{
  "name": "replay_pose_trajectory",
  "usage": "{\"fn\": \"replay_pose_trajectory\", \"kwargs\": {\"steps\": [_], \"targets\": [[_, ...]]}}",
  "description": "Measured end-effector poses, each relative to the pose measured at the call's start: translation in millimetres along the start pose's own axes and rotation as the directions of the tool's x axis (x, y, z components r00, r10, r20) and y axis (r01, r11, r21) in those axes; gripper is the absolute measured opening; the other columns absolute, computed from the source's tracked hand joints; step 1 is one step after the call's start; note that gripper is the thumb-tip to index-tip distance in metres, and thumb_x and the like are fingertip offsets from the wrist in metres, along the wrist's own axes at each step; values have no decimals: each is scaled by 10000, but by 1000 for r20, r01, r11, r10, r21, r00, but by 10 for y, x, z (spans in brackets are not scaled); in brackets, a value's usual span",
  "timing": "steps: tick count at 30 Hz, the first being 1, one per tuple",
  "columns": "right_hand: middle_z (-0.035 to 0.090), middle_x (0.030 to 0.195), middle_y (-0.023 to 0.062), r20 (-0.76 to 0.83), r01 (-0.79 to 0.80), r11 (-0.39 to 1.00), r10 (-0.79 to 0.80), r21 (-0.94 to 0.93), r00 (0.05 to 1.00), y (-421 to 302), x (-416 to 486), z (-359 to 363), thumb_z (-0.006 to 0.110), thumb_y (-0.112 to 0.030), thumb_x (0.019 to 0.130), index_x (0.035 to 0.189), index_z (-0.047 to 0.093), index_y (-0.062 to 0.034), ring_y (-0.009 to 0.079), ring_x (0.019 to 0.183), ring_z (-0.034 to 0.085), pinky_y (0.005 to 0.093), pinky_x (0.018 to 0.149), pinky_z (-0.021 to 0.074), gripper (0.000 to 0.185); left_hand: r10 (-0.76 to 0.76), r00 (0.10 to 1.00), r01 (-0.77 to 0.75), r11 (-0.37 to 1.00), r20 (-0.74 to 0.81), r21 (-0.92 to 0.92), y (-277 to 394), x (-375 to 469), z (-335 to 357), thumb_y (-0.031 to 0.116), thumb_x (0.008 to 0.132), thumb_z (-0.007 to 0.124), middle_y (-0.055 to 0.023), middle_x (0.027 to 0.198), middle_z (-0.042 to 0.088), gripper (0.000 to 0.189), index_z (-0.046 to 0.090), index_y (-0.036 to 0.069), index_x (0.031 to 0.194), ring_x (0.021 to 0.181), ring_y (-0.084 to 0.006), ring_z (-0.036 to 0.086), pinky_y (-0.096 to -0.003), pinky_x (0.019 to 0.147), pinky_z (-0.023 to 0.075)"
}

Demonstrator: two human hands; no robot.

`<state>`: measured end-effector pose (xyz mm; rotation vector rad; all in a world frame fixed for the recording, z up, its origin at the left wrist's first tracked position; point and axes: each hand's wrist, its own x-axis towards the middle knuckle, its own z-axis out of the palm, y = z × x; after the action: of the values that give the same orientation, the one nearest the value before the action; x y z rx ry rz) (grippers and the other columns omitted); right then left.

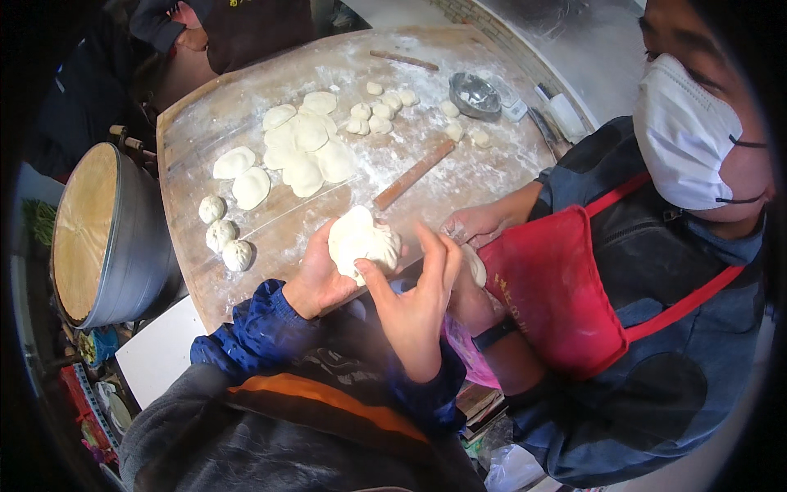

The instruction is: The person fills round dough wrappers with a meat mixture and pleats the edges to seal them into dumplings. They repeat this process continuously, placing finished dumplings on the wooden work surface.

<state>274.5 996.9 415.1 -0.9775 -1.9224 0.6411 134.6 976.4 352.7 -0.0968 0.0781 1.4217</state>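
In my left hand [318,270] rests a partly pleated dough bun [363,243], its right side gathered into folds and its left side a loose flap of wrapper. The thumb of my right hand [413,295] touches the bun's near edge, while the fingers are raised and spread apart. Any filling inside the bun is hidden. Three pleated buns [220,236] sit in a row on the floured wooden board [295,230], left of my hands. Beyond them lie two flat dough wrappers [251,188] and an overlapping pile of wrappers [307,138].
Close on my right, a masked co-worker's hands [470,304] hold a dough wrapper [474,267]. A rolling pin [413,175], several dough pieces [380,114] and a metal bowl [474,97] are farther back. A large metal steamer [138,227] stands left. Another person [252,31] stands across the board.
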Motion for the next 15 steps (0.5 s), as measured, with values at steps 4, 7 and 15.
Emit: {"fn": "replay_pose_trajectory", "kwargs": {"steps": [4, 7, 15], "targets": [[447, 1190, 153, 113, -28, 999, 31, -27, 993, 32, 28, -49, 871, -165, 693, 1268, 593, -63, 307, 1093, 482, 404, 931, 426, 647, -48, 997, 51, 998, 65, -39, 19, -6, 27, 330, 999, 370, -209, 1199, 596, 452, 554, -30, 1200, 1106, -437, 597, -605, 943, 487], [447, 1185, 146, 118, -39, 999, 43, -29, 992, 23, 9, -55, 875, -181, 689, 1224, 636, -78, 312, 1112, 468, 410, 952, 412, 595, -42, 998, 42, 999, 36, -17, 36, -12, 19, 333, 1003, 370, -207, 1178, 609, 449, 564, -22, 1198, 1100, -409, 611, -606, 941, 492], [442, 1208, 157, 98, 25, 990, -11, -140, 995, 30, -161, -41, 862, -251, 722, 1240, 644, -87, 350, 1135, 438, 446, 973, 382, 586, 59, 996, -55, 997, -70, 58, 95, 20, -60, 359, 1019, 345, -214, 1191, 636, 501, 560, -32, 1245, 1103, -380, 626, -521, 1002, 498]]}}
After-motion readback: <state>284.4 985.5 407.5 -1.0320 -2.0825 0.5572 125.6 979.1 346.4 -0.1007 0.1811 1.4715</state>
